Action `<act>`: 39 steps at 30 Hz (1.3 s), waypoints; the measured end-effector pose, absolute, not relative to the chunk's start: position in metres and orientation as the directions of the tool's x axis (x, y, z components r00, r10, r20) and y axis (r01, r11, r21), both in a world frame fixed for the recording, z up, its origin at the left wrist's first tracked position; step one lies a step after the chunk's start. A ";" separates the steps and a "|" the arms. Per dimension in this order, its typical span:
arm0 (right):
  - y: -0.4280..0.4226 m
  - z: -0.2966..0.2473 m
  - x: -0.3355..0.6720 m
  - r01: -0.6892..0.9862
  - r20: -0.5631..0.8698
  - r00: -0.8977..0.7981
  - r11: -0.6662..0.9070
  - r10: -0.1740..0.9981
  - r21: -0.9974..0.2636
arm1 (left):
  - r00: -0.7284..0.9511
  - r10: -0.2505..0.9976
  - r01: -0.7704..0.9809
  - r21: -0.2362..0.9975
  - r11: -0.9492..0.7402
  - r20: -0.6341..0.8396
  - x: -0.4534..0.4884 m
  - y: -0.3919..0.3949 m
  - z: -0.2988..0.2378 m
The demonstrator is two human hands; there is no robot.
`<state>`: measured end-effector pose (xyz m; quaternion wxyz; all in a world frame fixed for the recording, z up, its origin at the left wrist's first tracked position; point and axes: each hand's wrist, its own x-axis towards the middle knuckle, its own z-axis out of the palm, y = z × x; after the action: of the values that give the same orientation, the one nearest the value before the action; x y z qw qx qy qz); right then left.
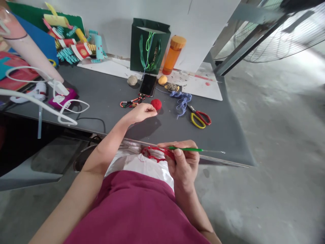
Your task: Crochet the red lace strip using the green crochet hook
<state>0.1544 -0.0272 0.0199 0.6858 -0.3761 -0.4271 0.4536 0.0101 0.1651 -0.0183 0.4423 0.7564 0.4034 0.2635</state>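
My right hand (185, 164), low at the table's front edge, is closed around a crochet hook (189, 149) with a green handle; its thin metal tip points right. The same hand also holds red crocheted yarn work (154, 154), which hangs over my lap. Above the table my left hand (142, 113) has thumb and fingers pinched together, right beside a ball of red yarn (156, 104). Whatever lies between those fingertips, perhaps a strand, is too small to make out.
Scissors (199, 118) and tangled blue yarn (183, 101) lie to the right. Behind are a phone (148, 85) with a beaded strap, stones (132, 80), a dark green paper bag (149, 47) and an orange bottle (174, 56). White cables (61, 101) loop at left.
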 end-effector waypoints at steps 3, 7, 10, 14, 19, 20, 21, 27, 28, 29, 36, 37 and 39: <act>-0.027 0.019 0.155 -0.327 0.256 0.192 0.308 0.947 -0.893 | 0.615 0.788 0.283 0.924 -0.258 0.032 0.006 0.157 -0.009; -0.028 0.016 0.157 -0.357 0.264 0.163 0.307 0.951 -0.882 | 0.672 0.740 0.199 0.955 -0.218 0.030 0.000 0.147 0.005; -0.029 0.014 0.158 -0.376 0.269 0.157 0.309 0.950 -0.873 | 0.671 0.739 0.075 0.986 -0.145 0.058 0.000 0.147 0.010; -0.029 0.013 0.157 -0.342 0.243 0.172 0.289 0.955 -0.894 | 0.587 0.798 -0.127 0.989 -0.079 0.139 0.007 0.156 0.007; -0.028 0.013 0.158 -0.350 0.234 0.163 0.278 0.958 -0.895 | 0.355 0.902 -0.321 0.938 -0.129 0.245 0.004 0.155 0.009; -0.028 0.013 0.158 -0.352 0.234 0.159 0.276 0.959 -0.894 | 0.311 0.913 -0.344 0.927 -0.150 0.263 0.001 0.151 0.011; -0.028 0.013 0.158 -0.352 0.231 0.157 0.273 0.960 -0.895 | 0.273 0.922 -0.358 0.919 -0.168 0.275 -0.003 0.147 0.012; -0.028 0.012 0.155 -0.372 0.223 0.145 0.262 0.964 -0.891 | 0.136 0.954 -0.347 0.914 -0.208 0.269 -0.022 0.129 0.016; -0.028 0.012 0.155 -0.374 0.227 0.142 0.265 0.963 -0.889 | 0.111 0.956 -0.346 0.913 -0.217 0.270 -0.025 0.127 0.016; -0.028 0.012 0.155 -0.376 0.232 0.140 0.268 0.963 -0.887 | 0.089 0.958 -0.351 0.908 -0.226 0.273 -0.027 0.125 0.016; -0.028 0.012 0.157 -0.342 0.202 0.161 0.246 0.966 -0.907 | -0.002 0.963 -0.366 0.896 -0.252 0.270 -0.046 0.102 0.017; -0.028 0.012 0.157 -0.337 0.196 0.162 0.241 0.967 -0.910 | 0.001 0.967 -0.362 0.902 -0.237 0.255 -0.047 0.100 0.017; -0.028 0.011 0.158 -0.333 0.187 0.165 0.233 0.968 -0.914 | 0.002 0.974 -0.365 0.906 -0.212 0.228 -0.049 0.096 0.015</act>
<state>0.1577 -0.0283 0.0108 0.6632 -0.3780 -0.4203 0.4905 -0.0491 0.0964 0.0152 0.5352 0.4633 0.3282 0.6255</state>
